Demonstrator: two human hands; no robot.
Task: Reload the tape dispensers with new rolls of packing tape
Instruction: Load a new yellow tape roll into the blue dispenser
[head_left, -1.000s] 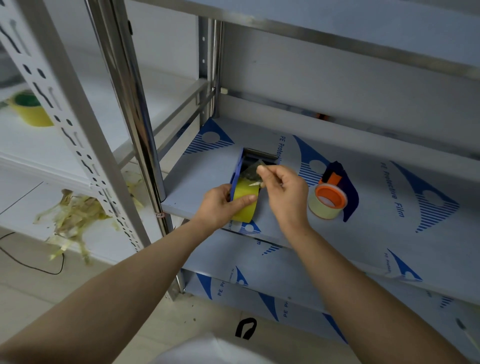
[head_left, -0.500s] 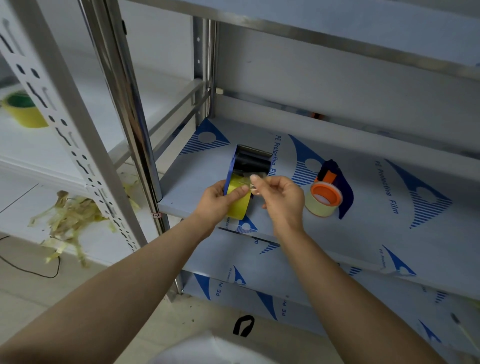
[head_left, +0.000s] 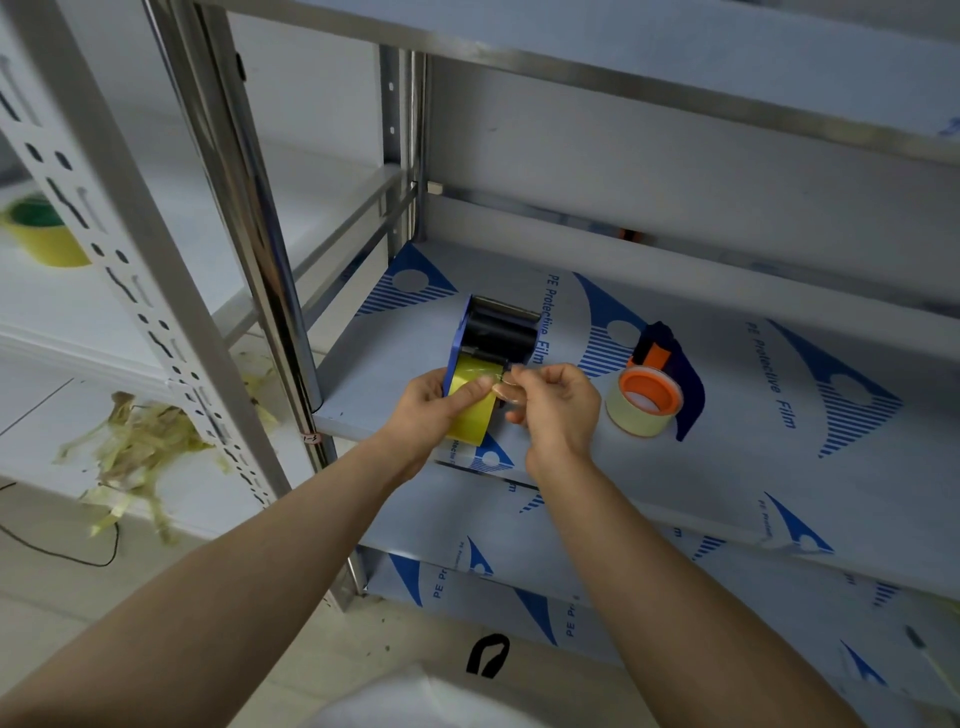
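A blue tape dispenser (head_left: 497, 328) with a black roller is held over the front edge of the metal shelf (head_left: 727, 415). A yellow roll of packing tape (head_left: 470, 415) sits in it. My left hand (head_left: 434, 410) grips the dispenser and roll from the left, thumb pressed on the tape. My right hand (head_left: 553, 408) pinches the loose tape end just right of the roll, below the roller. A second dark blue dispenser (head_left: 675, 384), loaded with a pale roll on an orange core (head_left: 647, 402), lies on the shelf to the right.
A steel upright post (head_left: 249, 218) stands left of the hands. Another yellow tape roll (head_left: 44, 234) sits on the left rack. Scraps of used tape (head_left: 140, 441) lie on a lower left shelf. A black cable (head_left: 62, 551) runs on the floor.
The dispenser has tilted so its black roller faces up. My right hand dropped from the top of the roll to its right side, still pinching the tape end.
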